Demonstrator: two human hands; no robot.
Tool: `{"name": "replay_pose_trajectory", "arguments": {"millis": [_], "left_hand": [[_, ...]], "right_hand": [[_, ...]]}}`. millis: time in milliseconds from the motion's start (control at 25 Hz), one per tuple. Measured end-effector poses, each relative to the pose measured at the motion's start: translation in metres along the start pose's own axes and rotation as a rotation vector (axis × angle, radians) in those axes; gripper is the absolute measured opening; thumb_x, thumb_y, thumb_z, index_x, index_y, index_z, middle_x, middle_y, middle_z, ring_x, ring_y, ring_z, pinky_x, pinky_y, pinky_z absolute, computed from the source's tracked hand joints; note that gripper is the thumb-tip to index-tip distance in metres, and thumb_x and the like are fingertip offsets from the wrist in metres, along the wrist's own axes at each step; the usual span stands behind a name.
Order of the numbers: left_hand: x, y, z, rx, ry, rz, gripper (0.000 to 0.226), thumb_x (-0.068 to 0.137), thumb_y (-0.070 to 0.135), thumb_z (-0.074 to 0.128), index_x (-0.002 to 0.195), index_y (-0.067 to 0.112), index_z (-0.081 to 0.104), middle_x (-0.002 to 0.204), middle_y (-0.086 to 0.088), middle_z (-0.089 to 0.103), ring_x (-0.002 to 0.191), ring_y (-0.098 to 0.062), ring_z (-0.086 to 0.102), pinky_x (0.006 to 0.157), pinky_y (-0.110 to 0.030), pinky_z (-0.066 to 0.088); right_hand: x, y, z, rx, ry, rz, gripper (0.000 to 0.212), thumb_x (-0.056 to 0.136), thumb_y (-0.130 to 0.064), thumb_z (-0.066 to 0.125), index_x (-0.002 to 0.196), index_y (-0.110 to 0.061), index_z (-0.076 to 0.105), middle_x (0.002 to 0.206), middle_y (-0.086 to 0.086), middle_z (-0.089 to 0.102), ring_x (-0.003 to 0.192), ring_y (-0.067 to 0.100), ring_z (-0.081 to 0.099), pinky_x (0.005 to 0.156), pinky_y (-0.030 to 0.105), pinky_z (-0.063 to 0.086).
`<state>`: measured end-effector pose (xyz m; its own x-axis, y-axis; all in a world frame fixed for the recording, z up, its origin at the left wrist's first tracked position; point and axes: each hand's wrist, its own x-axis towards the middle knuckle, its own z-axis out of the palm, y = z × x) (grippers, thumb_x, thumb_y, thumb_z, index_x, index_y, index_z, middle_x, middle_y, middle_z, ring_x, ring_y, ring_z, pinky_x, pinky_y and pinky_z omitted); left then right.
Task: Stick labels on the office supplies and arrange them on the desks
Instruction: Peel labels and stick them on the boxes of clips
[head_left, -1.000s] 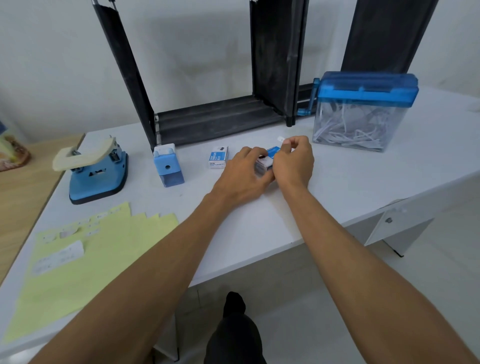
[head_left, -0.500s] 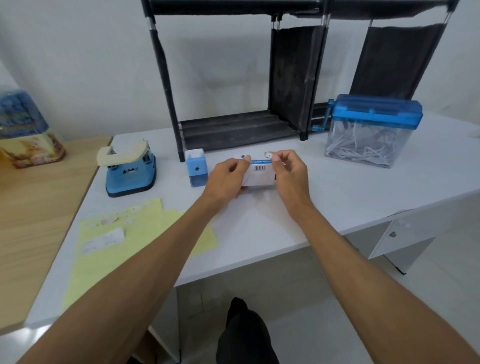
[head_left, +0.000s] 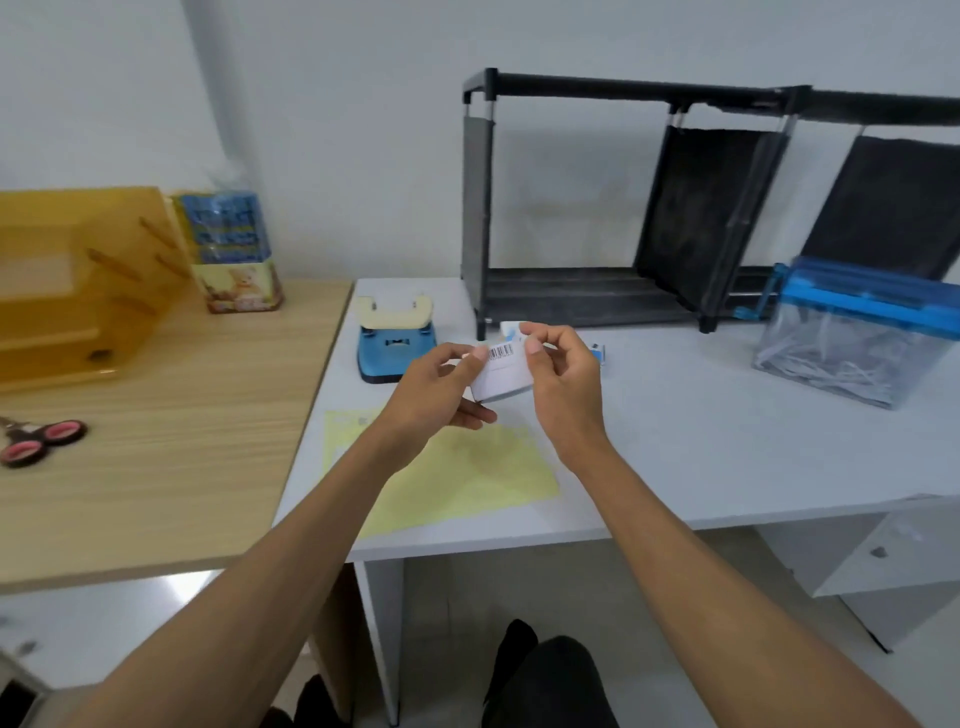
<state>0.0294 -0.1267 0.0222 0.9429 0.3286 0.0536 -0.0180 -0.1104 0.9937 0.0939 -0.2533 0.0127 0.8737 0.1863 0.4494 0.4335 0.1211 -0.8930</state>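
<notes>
Box (head_left: 503, 375) pinched between both my hands, clear above the white surface (head_left: 675, 441).
Its long axis runs left to right, barcode edge uppermost; my left hand (head_left: 436, 395) pinches one end, my right hand (head_left: 563, 387) the other, over the yellow sheet (head_left: 467, 478).

Bare along the left forearm (head_left: 291, 561) and the right forearm (head_left: 675, 561), uncovered from the wrists right down to the bottom edge of the view. Long and lean, smooth in outline. The left grip (head_left: 441, 400) and the right grip (head_left: 563, 400) bare as well, with short, trimmed nails just visible on a thumb and a fingertip. Between the arms, low in the view, black clothing (head_left: 550, 680) over the legs: plain matte cloth, rounded like a knee, softly creased. Further left, a second patch of black cloth (head_left: 309, 701), blurred, cut off by the frame edge, shape unclear.
</notes>
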Motion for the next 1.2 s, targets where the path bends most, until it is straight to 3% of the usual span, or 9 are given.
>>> {"name": "replay_pose_trajectory", "arguments": {"millis": [200,280,360,520,640,800,920,1080,1200], "left_hand": [[-0.018,0.003,-0.061,0.171,-0.101,-0.014,0.024,0.09,0.036,0.067,0.101,0.016,0.061,0.09,-0.001,0.073,0.079,-0.015,0.067,0.069,-0.029,0.046],[-0.02,0.004,-0.076,0.163,-0.183,-0.03,0.026,0.091,0.027,0.067,0.115,0.018,0.06,0.09,-0.001,0.073,0.078,-0.015,0.064,0.069,-0.028,0.046],[-0.019,0.004,-0.081,0.106,-0.219,-0.047,0.045,0.091,0.02,0.066,0.132,0.027,0.048,0.092,-0.002,0.073,0.08,-0.019,0.067,0.072,-0.028,0.05],[-0.017,-0.004,-0.082,-0.041,-0.155,-0.033,0.066,0.09,0.005,0.066,0.141,0.035,0.037,0.107,-0.016,0.066,0.089,-0.028,0.07,0.079,-0.037,0.058],[-0.013,-0.011,-0.081,-0.105,-0.083,0.012,0.056,0.09,0.002,0.065,0.136,0.028,0.047,0.117,-0.023,0.062,0.087,-0.027,0.069,0.081,-0.039,0.059],[-0.006,-0.019,-0.077,-0.143,0.056,0.055,0.04,0.089,0.006,0.067,0.122,0.022,0.052,0.107,-0.013,0.071,0.088,-0.022,0.07,0.081,-0.035,0.058],[-0.002,-0.027,-0.075,-0.189,0.116,0.048,0.041,0.087,0.001,0.069,0.117,0.021,0.049,0.111,-0.019,0.068,0.09,-0.027,0.072,0.079,-0.033,0.059],[0.001,-0.039,-0.075,-0.179,0.094,0.063,0.056,0.087,0.002,0.068,0.131,0.031,0.049,0.115,-0.02,0.063,0.094,-0.03,0.071,0.087,-0.043,0.058],[0.001,-0.042,-0.074,-0.152,0.078,0.089,0.048,0.089,0.004,0.065,0.127,0.03,0.054,0.116,-0.019,0.063,0.095,-0.029,0.071,0.088,-0.043,0.058]], "right_hand": [[-0.002,-0.012,0.047,-0.014,-0.122,0.004,0.011,0.099,-0.013,0.05,0.09,-0.016,0.056,0.113,0.0,0.067,0.099,0.015,0.062,0.073,0.016,0.05],[-0.001,-0.015,0.06,-0.003,-0.165,0.018,0.012,0.098,-0.014,0.052,0.088,-0.017,0.057,0.111,0.001,0.067,0.101,0.016,0.063,0.077,0.022,0.052],[0.0,-0.017,0.07,0.01,-0.162,0.029,0.013,0.097,-0.016,0.054,0.086,-0.019,0.059,0.107,0.0,0.068,0.1,0.018,0.063,0.08,0.028,0.053],[0.001,-0.016,0.079,0.014,-0.092,0.052,0.011,0.094,-0.021,0.061,0.085,-0.026,0.065,0.099,-0.003,0.069,0.1,0.017,0.063,0.081,0.03,0.053],[0.001,-0.01,0.076,0.062,-0.067,0.098,0.011,0.091,-0.018,0.064,0.084,-0.024,0.068,0.101,-0.001,0.069,0.098,0.017,0.064,0.074,0.024,0.053],[0.0,0.001,0.072,0.05,-0.056,0.136,0.015,0.091,-0.015,0.064,0.082,-0.026,0.069,0.106,0.003,0.069,0.094,0.013,0.062,0.071,0.014,0.048],[-0.003,0.008,0.074,0.051,-0.055,0.161,0.018,0.092,-0.016,0.061,0.082,-0.028,0.069,0.106,0.0,0.068,0.097,0.014,0.064,0.076,0.019,0.052],[-0.006,0.022,0.074,0.093,-0.045,0.171,0.02,0.093,-0.016,0.058,0.081,-0.024,0.072,0.105,0.002,0.069,0.1,0.017,0.065,0.088,0.032,0.054],[-0.007,0.026,0.073,0.067,-0.047,0.159,0.013,0.091,-0.016,0.061,0.085,-0.019,0.072,0.103,0.0,0.069,0.099,0.013,0.064,0.085,0.027,0.053]]}}
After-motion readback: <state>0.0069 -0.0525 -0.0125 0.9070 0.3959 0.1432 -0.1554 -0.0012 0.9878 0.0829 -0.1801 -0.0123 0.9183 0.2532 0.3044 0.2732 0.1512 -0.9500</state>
